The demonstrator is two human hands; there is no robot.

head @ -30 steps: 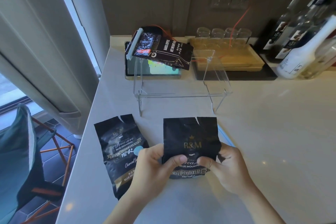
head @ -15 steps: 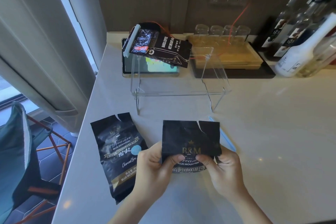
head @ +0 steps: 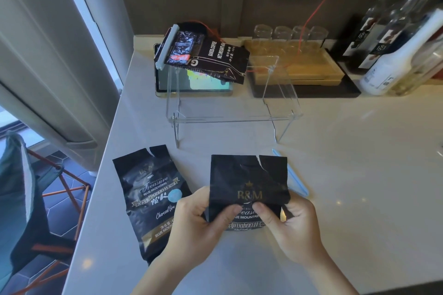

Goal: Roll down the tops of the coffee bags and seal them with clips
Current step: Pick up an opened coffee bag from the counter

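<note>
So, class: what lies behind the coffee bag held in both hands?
A light blue clip lies on the counter behind the held bag, showing past its right edge. The bag covers the clip's near end.

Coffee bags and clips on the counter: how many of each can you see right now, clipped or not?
Coffee bags, unsealed: 2, one held bag gripped by the left hand and right hand, one flat bag beside it.
Coffee bags, clipped: 1, the sealed bag on the clear stand.
Clips: 2, a white clip on the sealed bag, a loose blue clip.
Total: 5.
</note>
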